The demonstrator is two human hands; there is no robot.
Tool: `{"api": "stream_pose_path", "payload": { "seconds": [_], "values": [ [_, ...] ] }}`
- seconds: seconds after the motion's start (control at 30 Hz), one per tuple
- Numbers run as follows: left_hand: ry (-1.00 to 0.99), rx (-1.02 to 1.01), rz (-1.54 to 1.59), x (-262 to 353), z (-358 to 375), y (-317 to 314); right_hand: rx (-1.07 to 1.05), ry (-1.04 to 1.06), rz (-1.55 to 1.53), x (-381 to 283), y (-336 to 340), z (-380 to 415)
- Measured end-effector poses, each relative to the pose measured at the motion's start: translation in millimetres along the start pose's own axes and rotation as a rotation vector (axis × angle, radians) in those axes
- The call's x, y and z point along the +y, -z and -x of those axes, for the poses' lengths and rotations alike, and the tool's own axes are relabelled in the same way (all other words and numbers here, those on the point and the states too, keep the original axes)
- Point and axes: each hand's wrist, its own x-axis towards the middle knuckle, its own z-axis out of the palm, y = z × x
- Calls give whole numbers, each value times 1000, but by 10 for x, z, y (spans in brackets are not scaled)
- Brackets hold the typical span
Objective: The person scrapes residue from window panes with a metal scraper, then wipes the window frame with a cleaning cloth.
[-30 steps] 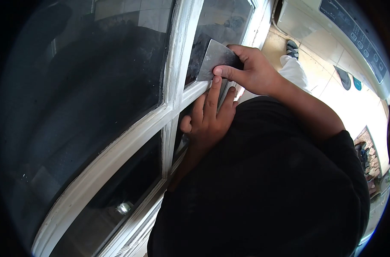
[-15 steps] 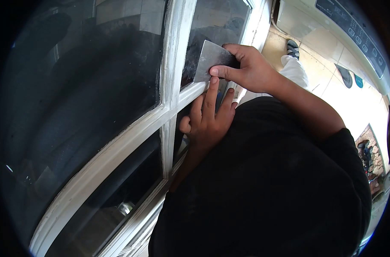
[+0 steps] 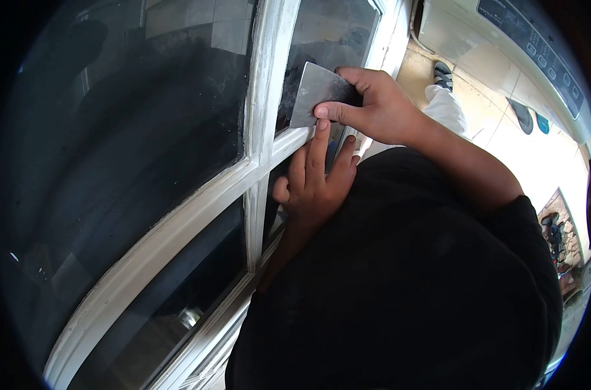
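My right hand [image 3: 383,109] grips a thin flat metal scraper [image 3: 313,90] with the thumb on its near face; the fingers behind it are partly hidden. The blade stands against a small glass pane [image 3: 334,26], its lower left corner by the white crossbar [image 3: 283,144] of the window frame. Below it, my left hand [image 3: 320,185] is open with fingers spread over the bar. Its longest fingertip reaches the blade's lower edge, beside my right thumb. White specks mark the glass around the blade.
A large dark pane [image 3: 133,130] fills the left, with another pane [image 3: 172,305] below it. At upper right is a pale appliance with a button panel [image 3: 536,49]. Slippers [image 3: 521,116] lie on the tiled floor [image 3: 497,140]. My sandalled foot [image 3: 443,75] shows there too.
The scraper has shifted slightly left and down along the pane, with my right hand moving along. My left fingertips have dipped a little; that hand otherwise stays in place.
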Motion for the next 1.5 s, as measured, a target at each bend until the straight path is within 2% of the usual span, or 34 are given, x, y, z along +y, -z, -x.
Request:
{"api": "stream_pose_path", "payload": {
  "seconds": [0.47,0.53,0.67,0.73,0.87,0.93,1.37,1.5],
  "values": [
    [-30,-11,13,-17,-15,14,46,9,12,64,-1,20],
    [-5,10,25,0,3,4,77,54,84,-6,4,51],
    [-27,-5,22,-16,-14,9,55,4,9,61,4,25],
    [-19,2,16,-5,-10,12,98,62,105,0,-4,55],
    [-23,13,11,-6,-9,5,77,6,67,-4,14,65],
    [-16,3,8,1,-8,5,109,80,167,-37,13,70],
    [-21,-16,-7,-1,-29,22,105,90,147,-27,31,58],
    [33,15,6,38,-15,-10,132,195,132,-100,-7,51]
  ]
}}
